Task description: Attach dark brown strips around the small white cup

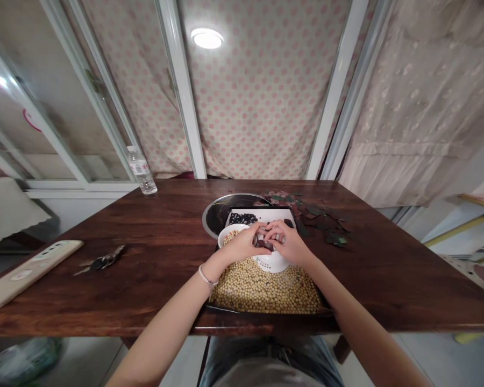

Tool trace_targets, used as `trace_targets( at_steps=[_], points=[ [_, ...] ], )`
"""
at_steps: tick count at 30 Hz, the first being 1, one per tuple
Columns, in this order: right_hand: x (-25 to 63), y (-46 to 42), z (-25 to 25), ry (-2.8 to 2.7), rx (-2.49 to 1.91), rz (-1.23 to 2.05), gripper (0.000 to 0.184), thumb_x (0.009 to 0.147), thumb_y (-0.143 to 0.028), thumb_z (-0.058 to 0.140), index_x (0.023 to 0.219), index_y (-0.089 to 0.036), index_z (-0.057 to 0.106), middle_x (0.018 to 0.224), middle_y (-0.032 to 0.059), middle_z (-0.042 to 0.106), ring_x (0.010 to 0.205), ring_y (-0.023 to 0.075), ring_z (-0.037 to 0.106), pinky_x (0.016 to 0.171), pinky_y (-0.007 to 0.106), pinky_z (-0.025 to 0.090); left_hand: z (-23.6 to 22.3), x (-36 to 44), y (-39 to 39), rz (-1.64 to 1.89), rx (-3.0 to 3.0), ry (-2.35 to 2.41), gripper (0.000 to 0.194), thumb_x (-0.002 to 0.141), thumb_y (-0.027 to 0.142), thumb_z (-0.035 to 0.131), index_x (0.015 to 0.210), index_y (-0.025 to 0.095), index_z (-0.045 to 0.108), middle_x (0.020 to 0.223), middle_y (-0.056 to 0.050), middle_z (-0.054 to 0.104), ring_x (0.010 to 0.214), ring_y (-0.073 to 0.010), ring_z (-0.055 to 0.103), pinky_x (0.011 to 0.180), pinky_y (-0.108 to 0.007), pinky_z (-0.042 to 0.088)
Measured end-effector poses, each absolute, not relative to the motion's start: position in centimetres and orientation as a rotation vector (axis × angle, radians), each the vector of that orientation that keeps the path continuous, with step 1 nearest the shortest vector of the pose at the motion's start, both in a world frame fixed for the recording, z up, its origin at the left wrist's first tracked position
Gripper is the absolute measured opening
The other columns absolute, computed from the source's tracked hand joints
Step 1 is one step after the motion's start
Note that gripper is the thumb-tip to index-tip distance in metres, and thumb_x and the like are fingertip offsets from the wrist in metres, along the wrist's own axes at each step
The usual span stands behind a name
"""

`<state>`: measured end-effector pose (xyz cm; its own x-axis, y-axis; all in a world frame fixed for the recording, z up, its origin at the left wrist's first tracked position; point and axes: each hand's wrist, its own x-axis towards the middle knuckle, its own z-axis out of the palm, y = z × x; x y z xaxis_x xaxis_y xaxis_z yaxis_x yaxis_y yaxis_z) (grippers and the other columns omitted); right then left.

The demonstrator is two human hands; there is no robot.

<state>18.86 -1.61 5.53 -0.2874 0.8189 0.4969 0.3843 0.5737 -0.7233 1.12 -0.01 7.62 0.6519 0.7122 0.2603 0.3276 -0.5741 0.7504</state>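
Observation:
My left hand (242, 244) and my right hand (288, 244) meet above a white bowl (272, 264), fingers curled in. Between their fingertips is a small dark reddish-brown piece (265, 245), partly covered; its kind is not clear. The bowl rests in a black-edged tray (262, 312), where yellow soybeans (266, 290) fill the near part. Left of it, a second white bowl (222, 235) contains pale beans (229, 236), partly behind my left hand. Small black beans (243, 218) lie on the tray's white far part.
Behind the tray is a round dark dish (215, 215) with a silver rim. Dark brown and green scraps (318, 215) lie scattered at the back right. On the left are a water bottle (142, 171), keys (102, 260) and a phone (32, 271) on the wooden table (165, 226).

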Motion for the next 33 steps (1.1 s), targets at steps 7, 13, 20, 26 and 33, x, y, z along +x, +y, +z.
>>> trace_targets(
  at_steps=[7,13,20,26,33],
  points=[
    [18.8,-1.5,5.5,-1.868,-1.001,0.602,0.027,0.068,-0.014,0.058,0.093,-0.021,0.049,0.076,0.0,0.069,0.065,0.0167,0.06,0.062,0.028,0.042,7.6,1.1,0.0,0.717,2.191,0.818,0.06,0.066,0.026,0.073,0.118,0.018,0.044,0.11,-0.01,0.061,0.099,-0.0256,0.059,0.082,-0.037,0.045],
    [18.8,-1.3,5.2,-1.817,-1.058,0.588,0.026,0.068,-0.017,0.059,0.087,-0.023,0.042,0.072,-0.0005,0.068,0.063,0.0171,0.059,0.064,0.03,0.043,7.4,1.0,0.1,0.714,2.192,0.85,0.063,0.065,0.029,0.075,0.119,0.019,0.044,0.107,-0.01,0.063,0.098,-0.0274,0.06,0.083,-0.04,0.045],
    [18.8,-1.1,5.0,-1.83,-1.058,0.603,0.025,0.066,-0.017,0.056,0.082,-0.023,0.039,0.069,-0.0021,0.067,0.058,0.0153,0.055,0.057,0.027,0.042,7.3,1.0,0.4,0.725,2.206,0.853,0.061,0.063,0.03,0.075,0.116,0.019,0.046,0.108,-0.01,0.063,0.102,-0.0276,0.058,0.084,-0.04,0.044],
    [19.1,-0.6,5.0,-1.815,-1.091,0.572,0.025,0.064,-0.016,0.055,0.081,-0.024,0.037,0.068,-0.0026,0.065,0.058,0.0157,0.055,0.058,0.027,0.041,7.5,1.0,0.3,0.71,2.241,0.843,0.059,0.064,0.029,0.075,0.115,0.019,0.046,0.113,-0.012,0.061,0.102,-0.0279,0.058,0.085,-0.04,0.044],
    [19.3,-1.3,5.6,-1.913,-1.025,0.609,0.024,0.065,-0.018,0.057,0.073,-0.024,0.035,0.068,-0.0034,0.065,0.056,0.0141,0.052,0.057,0.027,0.042,7.7,1.0,0.0,0.692,2.266,0.844,0.056,0.068,0.029,0.07,0.117,0.019,0.045,0.114,-0.011,0.061,0.1,-0.0269,0.059,0.082,-0.039,0.045]
  ],
)
